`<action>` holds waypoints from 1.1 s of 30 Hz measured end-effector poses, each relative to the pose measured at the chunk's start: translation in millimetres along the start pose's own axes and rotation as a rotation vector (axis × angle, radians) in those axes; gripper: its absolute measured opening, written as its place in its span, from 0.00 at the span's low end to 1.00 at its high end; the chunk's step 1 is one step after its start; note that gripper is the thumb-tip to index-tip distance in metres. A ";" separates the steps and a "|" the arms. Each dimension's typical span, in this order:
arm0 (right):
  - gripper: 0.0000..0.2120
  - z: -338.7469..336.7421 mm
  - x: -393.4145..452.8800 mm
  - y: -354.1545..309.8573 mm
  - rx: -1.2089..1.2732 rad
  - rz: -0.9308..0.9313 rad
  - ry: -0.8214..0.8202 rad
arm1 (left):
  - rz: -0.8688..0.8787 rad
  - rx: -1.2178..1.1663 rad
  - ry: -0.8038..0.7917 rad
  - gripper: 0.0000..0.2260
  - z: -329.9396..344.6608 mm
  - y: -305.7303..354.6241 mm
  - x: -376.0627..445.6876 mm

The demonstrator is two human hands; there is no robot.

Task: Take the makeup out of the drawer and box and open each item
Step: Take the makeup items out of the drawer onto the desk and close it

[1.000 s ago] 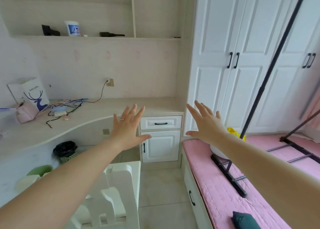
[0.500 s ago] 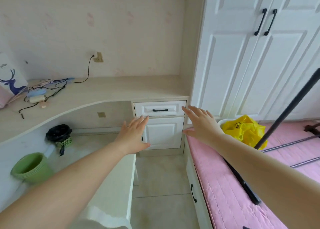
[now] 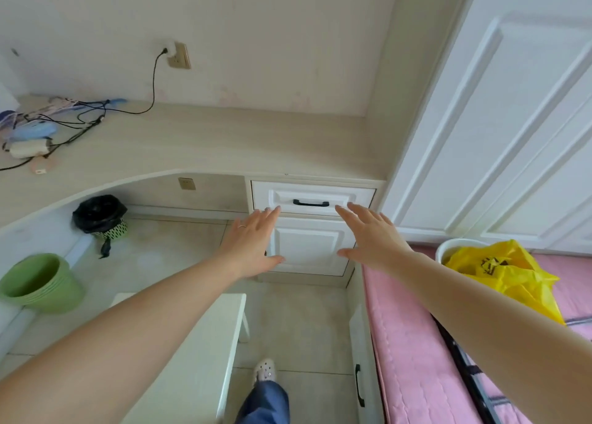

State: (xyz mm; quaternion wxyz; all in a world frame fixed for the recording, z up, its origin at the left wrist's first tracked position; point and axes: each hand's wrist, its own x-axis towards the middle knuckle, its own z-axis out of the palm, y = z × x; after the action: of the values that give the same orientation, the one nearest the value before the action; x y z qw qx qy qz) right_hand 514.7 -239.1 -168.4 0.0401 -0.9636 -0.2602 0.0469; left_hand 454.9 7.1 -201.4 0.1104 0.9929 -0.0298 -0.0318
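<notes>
Left hand (image 3: pixel 253 246) and right hand (image 3: pixel 373 238): both released, fingers straight and spread, grasping nothing. Drawer (image 3: pixel 312 198): closed, under the desk top (image 3: pixel 205 145), beyond the fingertips, its black handle (image 3: pixel 310 203) between the two hands. Green bin (image 3: pixel 40 282): near left, on the floor. Black-lined bin (image 3: pixel 101 215): under the desk. Yellow bag (image 3: pixel 499 273): in a white tub (image 3: pixel 448 247), right.

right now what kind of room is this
Most likely a bedroom: a pink mattress lies beside tall white wardrobe doors, and a built-in desk with a drawer fills the corner.
</notes>
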 end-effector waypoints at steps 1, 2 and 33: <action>0.42 3.3 11.5 0.9 -0.013 -0.007 -0.008 | -0.001 -0.007 0.000 0.44 2.3 -6.8 11.7; 0.42 7.7 28.6 2.9 -0.028 -0.008 -0.021 | 0.003 -0.015 -0.007 0.44 4.6 -15.7 29.4; 0.40 113.0 293.8 101.1 0.027 0.080 -0.441 | 0.304 0.004 -0.467 0.41 66.5 -103.8 333.1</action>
State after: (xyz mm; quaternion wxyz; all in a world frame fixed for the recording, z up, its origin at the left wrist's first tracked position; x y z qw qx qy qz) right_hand 805.1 -171.8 -311.3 -0.0069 -0.9389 -0.2236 0.2615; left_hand 787.5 71.7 -307.9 0.1021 0.9431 -0.2029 -0.2427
